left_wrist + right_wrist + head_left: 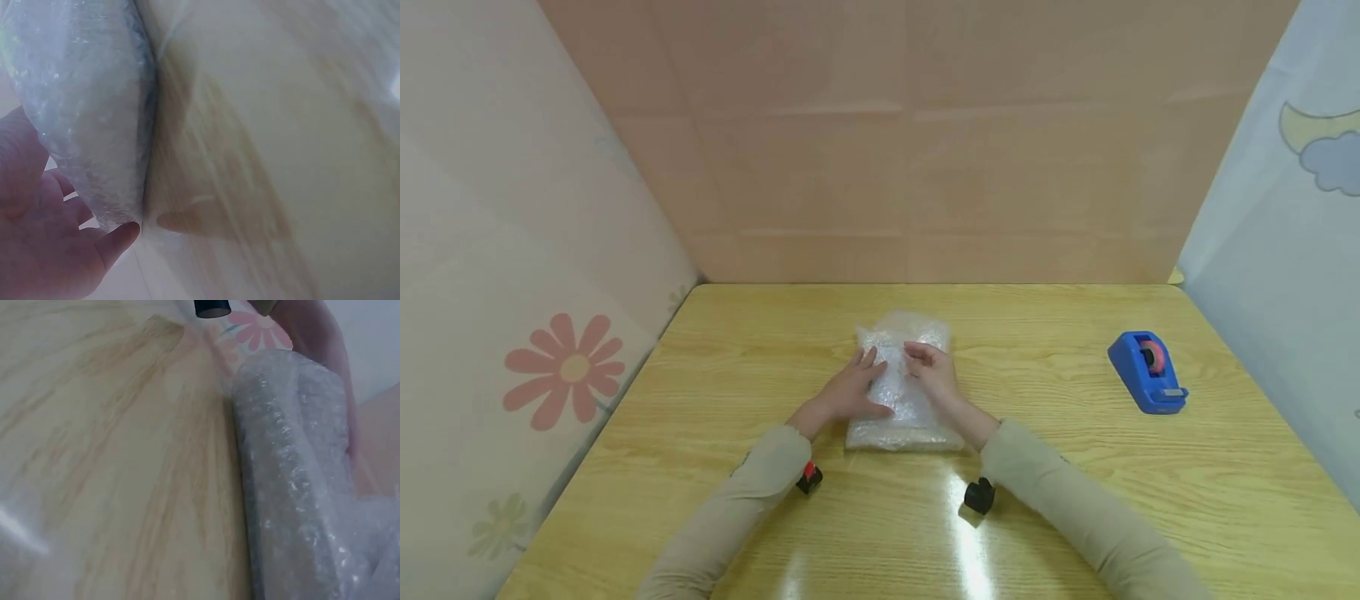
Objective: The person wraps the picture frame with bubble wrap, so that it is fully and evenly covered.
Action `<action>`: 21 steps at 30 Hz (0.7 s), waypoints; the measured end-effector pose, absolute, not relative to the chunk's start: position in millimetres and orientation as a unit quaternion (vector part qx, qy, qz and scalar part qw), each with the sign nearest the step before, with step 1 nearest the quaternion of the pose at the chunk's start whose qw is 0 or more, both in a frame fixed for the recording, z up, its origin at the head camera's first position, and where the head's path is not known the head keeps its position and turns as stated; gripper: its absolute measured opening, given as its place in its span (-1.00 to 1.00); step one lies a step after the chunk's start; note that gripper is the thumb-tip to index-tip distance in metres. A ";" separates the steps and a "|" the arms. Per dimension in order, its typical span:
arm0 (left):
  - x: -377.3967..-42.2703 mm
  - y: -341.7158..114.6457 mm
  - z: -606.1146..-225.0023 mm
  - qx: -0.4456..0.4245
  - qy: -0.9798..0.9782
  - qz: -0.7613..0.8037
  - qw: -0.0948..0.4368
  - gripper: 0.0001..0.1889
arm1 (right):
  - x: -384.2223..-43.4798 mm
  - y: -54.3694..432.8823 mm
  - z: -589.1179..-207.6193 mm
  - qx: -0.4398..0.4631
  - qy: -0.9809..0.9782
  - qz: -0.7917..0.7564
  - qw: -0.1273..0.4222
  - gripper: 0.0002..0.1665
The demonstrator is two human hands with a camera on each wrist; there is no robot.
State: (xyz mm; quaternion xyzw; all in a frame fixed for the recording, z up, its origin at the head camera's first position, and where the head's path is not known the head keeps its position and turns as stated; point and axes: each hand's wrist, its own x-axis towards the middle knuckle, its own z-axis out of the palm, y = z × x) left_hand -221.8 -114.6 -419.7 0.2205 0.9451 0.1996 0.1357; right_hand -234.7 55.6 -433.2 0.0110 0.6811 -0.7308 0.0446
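Room between package (pixel 912 400) and dispenser (pixel 1138 371)

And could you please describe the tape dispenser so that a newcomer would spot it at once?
On the table, look past the bubble-wrapped parcel, towards the right edge. The dispenser stands there: it is bright blue and holds a pink roll, while the parcel is whitish.

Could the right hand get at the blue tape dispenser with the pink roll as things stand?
Probably yes: beyond the translucent bubble-wrapped package under the right hand, only bare yellowish wood-grain tabletop lies before the blue dispenser to its right.
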 end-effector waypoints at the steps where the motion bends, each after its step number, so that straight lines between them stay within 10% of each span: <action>1: -221.9 -114.7 -420.1 0.221 0.945 0.201 0.136 -0.11 | -234.1 54.9 -433.3 0.007 0.690 -0.722 0.045 -0.62; 21: -219.8 -117.7 -422.3 0.206 0.943 0.226 0.128 -0.02 | -231.9 52.1 -434.8 -0.063 0.799 -0.595 0.052 -0.60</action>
